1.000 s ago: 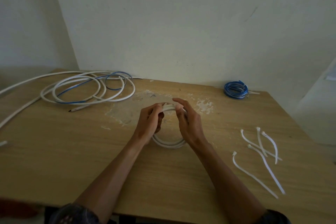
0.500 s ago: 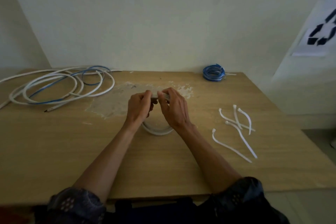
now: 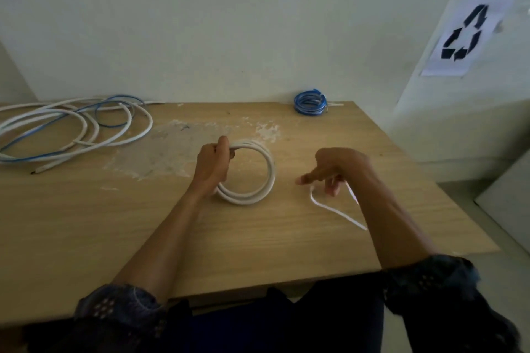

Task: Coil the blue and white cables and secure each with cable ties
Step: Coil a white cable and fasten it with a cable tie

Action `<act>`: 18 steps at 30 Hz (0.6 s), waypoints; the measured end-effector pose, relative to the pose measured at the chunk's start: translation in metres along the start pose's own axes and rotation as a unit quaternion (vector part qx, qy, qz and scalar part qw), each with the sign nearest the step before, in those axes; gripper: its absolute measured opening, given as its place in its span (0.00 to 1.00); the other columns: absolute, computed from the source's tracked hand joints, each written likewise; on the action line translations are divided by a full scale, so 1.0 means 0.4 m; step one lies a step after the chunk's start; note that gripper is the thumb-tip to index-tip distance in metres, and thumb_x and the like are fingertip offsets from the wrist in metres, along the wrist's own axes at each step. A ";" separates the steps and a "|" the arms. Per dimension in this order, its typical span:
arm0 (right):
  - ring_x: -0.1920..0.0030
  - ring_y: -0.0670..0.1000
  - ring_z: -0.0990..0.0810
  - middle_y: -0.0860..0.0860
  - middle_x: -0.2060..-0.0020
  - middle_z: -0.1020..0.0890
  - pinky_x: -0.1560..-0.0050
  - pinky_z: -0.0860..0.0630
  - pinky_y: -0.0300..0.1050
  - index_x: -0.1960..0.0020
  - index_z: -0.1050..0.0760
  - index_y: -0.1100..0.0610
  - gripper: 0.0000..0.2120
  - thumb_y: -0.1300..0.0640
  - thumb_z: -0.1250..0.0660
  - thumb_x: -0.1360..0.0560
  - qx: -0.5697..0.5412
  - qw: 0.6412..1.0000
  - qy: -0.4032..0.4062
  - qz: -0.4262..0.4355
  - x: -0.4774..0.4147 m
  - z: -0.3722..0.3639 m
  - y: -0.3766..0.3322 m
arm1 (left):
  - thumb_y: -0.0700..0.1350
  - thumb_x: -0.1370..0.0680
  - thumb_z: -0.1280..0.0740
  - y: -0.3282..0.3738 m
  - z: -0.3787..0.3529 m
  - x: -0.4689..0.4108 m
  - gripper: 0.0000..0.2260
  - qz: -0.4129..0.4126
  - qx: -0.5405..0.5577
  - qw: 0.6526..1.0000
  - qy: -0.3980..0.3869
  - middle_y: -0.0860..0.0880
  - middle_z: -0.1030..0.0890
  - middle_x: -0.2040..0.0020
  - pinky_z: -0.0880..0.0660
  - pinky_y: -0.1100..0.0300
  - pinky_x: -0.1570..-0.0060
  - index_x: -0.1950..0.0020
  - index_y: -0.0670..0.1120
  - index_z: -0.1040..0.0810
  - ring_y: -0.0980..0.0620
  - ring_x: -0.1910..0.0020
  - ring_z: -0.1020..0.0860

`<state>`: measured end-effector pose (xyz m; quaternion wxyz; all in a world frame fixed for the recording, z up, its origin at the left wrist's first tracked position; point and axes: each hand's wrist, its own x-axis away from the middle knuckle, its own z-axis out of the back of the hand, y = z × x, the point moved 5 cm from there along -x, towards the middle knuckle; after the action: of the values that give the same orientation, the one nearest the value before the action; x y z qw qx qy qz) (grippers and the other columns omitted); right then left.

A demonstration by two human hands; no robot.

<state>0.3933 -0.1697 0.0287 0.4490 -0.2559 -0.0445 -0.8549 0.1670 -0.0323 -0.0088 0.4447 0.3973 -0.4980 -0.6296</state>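
Right hand (image 3: pixel 337 165) off white coil (image 3: pixel 270 172), now over cable ties (image 3: pixel 332 210) (left hand (image 3: pixel 212 166) grips alone).

The left hand (image 3: pixel 213 165) is curled round the white coil (image 3: pixel 271 172); the right hand (image 3: pixel 334 169) is held loosely open, forefinger extended, nearer the right edge of the desk (image 3: pixel 401 178).

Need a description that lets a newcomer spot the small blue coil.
Take the wooden table and follow its far edge along the wall toward the right corner. The blue coil lies there alone. Unlike the loose cables at the far left, it is small and tightly wound.
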 end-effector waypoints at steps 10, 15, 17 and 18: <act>0.63 0.51 0.15 0.57 0.62 0.13 0.53 0.17 0.48 0.53 0.15 0.61 0.05 0.61 0.24 0.27 -0.132 0.977 0.024 0.165 -0.008 0.036 -0.060 | 0.50 0.19 0.44 -0.032 0.028 -0.008 0.18 0.057 0.062 0.996 0.016 0.51 0.36 0.76 0.42 0.63 0.76 0.68 0.46 0.29 0.53 0.79 0.40; 0.65 0.48 0.17 0.52 0.63 0.14 0.64 0.22 0.37 0.48 0.16 0.62 0.06 0.61 0.28 0.23 -0.256 0.878 0.142 0.378 0.158 0.179 -0.183 | 0.49 0.19 0.45 -0.061 0.071 -0.015 0.18 0.137 0.118 0.982 0.059 0.52 0.38 0.76 0.46 0.66 0.78 0.68 0.46 0.31 0.55 0.81 0.43; 0.65 0.49 0.17 0.53 0.64 0.14 0.64 0.21 0.39 0.48 0.16 0.63 0.06 0.63 0.29 0.23 -0.326 0.825 0.162 0.432 0.209 0.195 -0.224 | 0.49 0.19 0.45 -0.065 0.080 -0.018 0.18 0.142 0.131 0.978 0.074 0.52 0.38 0.76 0.46 0.66 0.79 0.68 0.46 0.31 0.55 0.81 0.42; 0.65 0.50 0.16 0.54 0.64 0.14 0.63 0.20 0.40 0.48 0.17 0.63 0.06 0.63 0.29 0.23 -0.338 0.814 0.159 0.445 0.219 0.181 -0.249 | 0.49 0.19 0.45 -0.065 0.083 -0.018 0.18 0.138 0.133 0.978 0.080 0.52 0.37 0.76 0.45 0.66 0.79 0.68 0.46 0.31 0.54 0.81 0.42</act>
<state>0.3024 -0.1537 0.1484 0.6663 -0.2444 0.4381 -0.5517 0.1337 -0.0135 -0.0277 0.5084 0.4295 -0.5904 -0.4565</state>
